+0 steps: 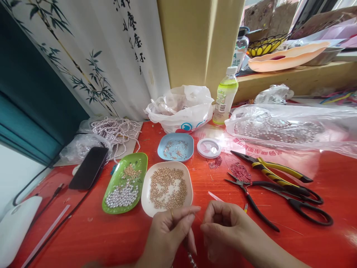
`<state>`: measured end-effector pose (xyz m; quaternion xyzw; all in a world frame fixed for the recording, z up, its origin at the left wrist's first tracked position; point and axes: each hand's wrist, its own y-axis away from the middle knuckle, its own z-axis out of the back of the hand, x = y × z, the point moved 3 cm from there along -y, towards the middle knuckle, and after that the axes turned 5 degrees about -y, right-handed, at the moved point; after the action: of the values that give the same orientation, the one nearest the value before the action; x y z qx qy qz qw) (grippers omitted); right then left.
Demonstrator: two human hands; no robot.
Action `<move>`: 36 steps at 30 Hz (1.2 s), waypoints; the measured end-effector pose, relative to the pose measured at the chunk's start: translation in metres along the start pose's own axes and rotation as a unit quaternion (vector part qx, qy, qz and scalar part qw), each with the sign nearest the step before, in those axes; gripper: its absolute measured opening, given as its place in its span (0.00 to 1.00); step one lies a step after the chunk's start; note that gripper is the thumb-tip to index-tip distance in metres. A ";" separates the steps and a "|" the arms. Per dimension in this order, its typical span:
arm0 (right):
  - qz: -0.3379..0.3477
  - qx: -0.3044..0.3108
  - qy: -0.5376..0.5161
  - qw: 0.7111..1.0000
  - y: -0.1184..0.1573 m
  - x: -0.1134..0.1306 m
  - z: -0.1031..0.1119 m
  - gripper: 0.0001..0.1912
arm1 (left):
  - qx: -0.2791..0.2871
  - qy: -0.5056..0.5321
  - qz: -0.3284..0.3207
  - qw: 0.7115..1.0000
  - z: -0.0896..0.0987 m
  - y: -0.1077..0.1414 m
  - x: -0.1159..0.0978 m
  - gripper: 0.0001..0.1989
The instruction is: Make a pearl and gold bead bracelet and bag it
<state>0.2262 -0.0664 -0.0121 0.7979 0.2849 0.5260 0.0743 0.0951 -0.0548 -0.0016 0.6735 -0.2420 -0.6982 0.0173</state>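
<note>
My left hand (175,229) is closed in a pinch, thumb against fingers, just in front of the cream tray (144,197) of small gold beads (167,186). A strand of shiny beads (192,260) hangs below its fingers and runs out of the frame. Close by on the right, my right hand (223,227) has its fingers curled and pressed together. Between the two hands a very fine thread (198,216) shows faintly; its ends are hidden by the fingers. Left of the cream tray sits a green tray (143,160) with silver beads (122,195) and gold pieces (131,172).
A blue tray (175,158) holds small metal pins. On the right lie long-nose pliers (270,169), cutting pliers (247,193) and scissors (295,197). Behind stand a white plastic bag (181,111) and a drink bottle (225,96). At left are a phone (88,168) and pearl strands (114,130).
</note>
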 end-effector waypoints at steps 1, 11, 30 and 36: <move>-0.002 0.000 0.002 1.000 0.000 0.000 0.000 0.12 | 0.002 0.000 -0.001 1.000 0.000 0.000 0.000 0.15; -0.012 -0.004 0.015 1.000 0.001 0.002 -0.002 0.10 | 0.008 -0.011 -0.006 1.000 0.000 -0.001 0.001 0.16; -0.015 -0.001 -0.007 1.000 0.002 0.004 -0.005 0.08 | 0.005 -0.021 -0.005 1.000 0.001 -0.001 0.001 0.15; -0.017 -0.001 -0.003 1.000 0.002 0.005 -0.006 0.08 | 0.006 -0.022 -0.005 1.000 0.000 0.000 0.001 0.15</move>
<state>0.2234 -0.0667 -0.0050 0.7945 0.2981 0.5223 0.0846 0.0950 -0.0546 -0.0025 0.6593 -0.2427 -0.7117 0.0043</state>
